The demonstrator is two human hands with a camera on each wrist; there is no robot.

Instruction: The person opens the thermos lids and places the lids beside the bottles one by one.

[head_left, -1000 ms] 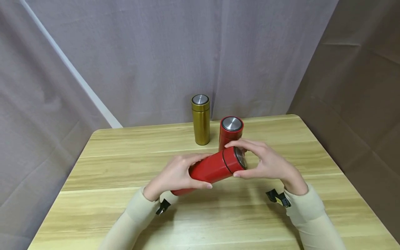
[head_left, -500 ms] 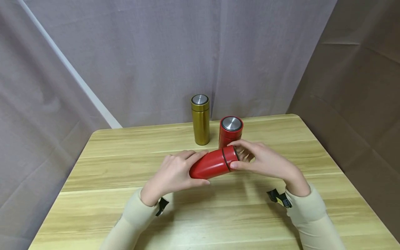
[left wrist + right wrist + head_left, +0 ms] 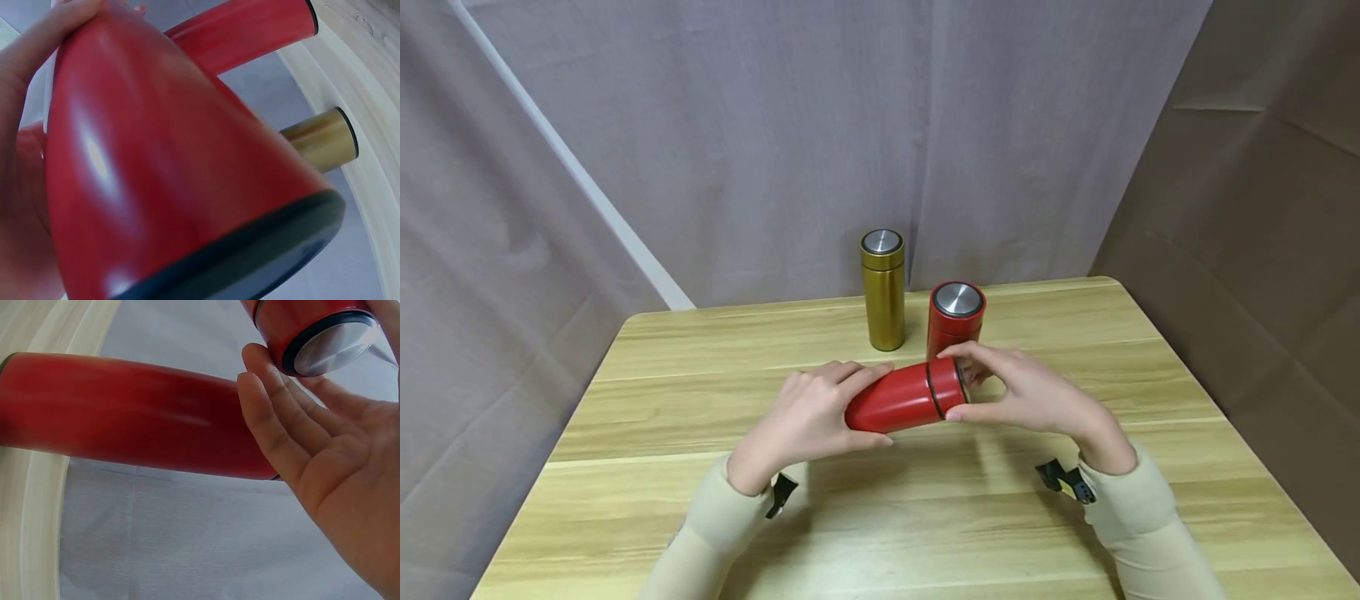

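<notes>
In the head view, a red thermos bottle is held above the table, tilted nearly sideways with its lid end to the right. My left hand grips its body, thumb below and fingers over the top. With thumb and forefinger, my right hand pinches the lid end. The right wrist view shows the lid's steel top beside my palm, the other fingers extended past it. The bottle's dark base faces the left wrist camera. Behind my right hand stands a second red thermos bottle, partly hidden.
A gold thermos bottle stands upright near the back of the wooden table, left of the standing red one. Grey curtain hangs behind the table, with a brown cloth on the right.
The held red bottle has swung closer to level, its lid end turning away from the head camera. My right fingers have shifted on the lid. The standing bottles have not moved.
</notes>
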